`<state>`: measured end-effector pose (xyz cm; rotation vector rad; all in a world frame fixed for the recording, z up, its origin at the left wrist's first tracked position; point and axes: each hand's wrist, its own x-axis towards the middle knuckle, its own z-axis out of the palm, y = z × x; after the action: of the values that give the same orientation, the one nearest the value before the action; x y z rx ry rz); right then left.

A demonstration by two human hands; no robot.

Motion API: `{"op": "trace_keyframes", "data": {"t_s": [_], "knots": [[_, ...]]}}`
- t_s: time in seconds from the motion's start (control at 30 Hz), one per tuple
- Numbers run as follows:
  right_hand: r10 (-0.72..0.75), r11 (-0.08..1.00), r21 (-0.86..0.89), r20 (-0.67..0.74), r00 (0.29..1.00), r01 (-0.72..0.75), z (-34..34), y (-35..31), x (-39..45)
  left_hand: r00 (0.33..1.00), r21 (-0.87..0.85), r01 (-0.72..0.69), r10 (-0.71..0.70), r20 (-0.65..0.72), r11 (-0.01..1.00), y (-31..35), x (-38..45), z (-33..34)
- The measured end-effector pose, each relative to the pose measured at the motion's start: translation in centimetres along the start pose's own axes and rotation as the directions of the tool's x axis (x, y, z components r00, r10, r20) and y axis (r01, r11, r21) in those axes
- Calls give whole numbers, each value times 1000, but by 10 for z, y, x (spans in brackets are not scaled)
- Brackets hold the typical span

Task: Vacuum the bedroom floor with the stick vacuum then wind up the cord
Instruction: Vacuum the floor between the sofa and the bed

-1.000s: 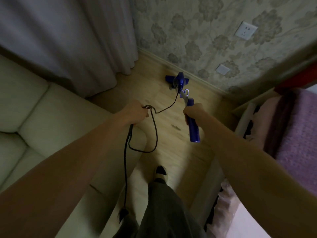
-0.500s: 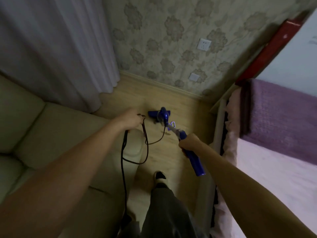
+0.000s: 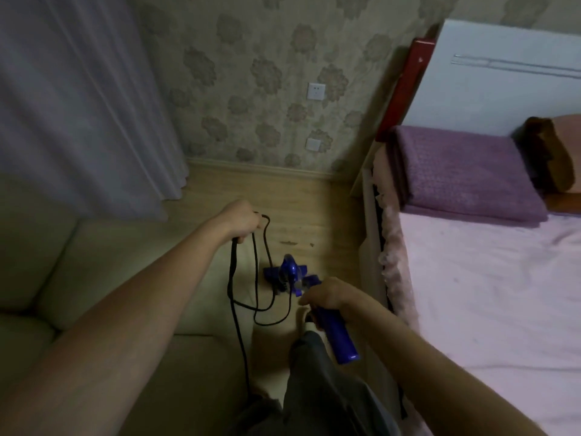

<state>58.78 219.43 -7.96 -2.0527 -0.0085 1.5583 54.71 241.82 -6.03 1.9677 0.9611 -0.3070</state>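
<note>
**Vacuum drawn back from the wall, cord looped in left hand**

Right hand clenched round the blue handle of the stick vacuum, butt end of the handle jutting toward the camera over a dark trouser leg. Left hand raised over the sofa arm, fingers curled round the black cord, holding a few hanging loops.

Against half a second ago: vacuum head pulled back, now well apart from the skirting board, closer to the feet; right hand drawn nearer the body; loops of cord hanging longer and lower; more of the bed in view.

Vacuum bright blue, short and steeply foreshortened, head lying flat on the wood floor, body somewhat blurred. Cord thin and black, running from the head up to the left hand, then down along the sofa edge and out of sight near the bottom of the frame.

Narrow strip of floor between the cream sofa on the left and the bed with its pink sheet on the right. Bare floor ahead up to the floral-papered wall, a few dark specks lying on it just beyond the head. White curtain hanging at the far left corner. Folded purple blanket at the head of the bed.
</note>
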Motion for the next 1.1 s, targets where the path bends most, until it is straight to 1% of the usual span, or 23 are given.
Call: {"op": "trace_keyframes", "data": {"t_s": [0.1,0.2,0.3,0.4,0.47,0.67,0.77,0.87,0.97,1.1], "knots": [[-28,974,222,-53,998,39,40,10,-1,1000,14,-16,16,5,1000,-3,-5,6],[-57,907,414,-76,995,83,66,3,4,1000,11,-23,23,5,1000,-10,-12,4],[-50,855,510,-108,993,98,75,-16,16,1000,-5,-18,18,-16,1000,-18,-23,0],[-59,856,499,-168,984,136,84,-37,32,1000,3,-4,4,-25,1000,-28,-33,-3],[-54,855,494,-216,975,157,85,-44,42,999,37,-3,5,-38,999,-34,-41,-6],[8,903,417,-257,966,103,65,-36,55,998,48,36,-33,-59,998,-53,-42,-12],[24,929,366,-233,972,65,65,-35,59,997,22,63,-62,-36,998,-54,-26,-11],[14,950,309,-213,977,54,67,-41,66,997,54,71,-70,-17,996,-44,-8,-13],[-3,966,251,-229,973,62,61,-59,80,998,69,64,-64,2,996,-32,14,-14],[-2,980,192,-267,964,55,28,-79,110,996,58,83,-84,12,995,-15,48,-15]]}}
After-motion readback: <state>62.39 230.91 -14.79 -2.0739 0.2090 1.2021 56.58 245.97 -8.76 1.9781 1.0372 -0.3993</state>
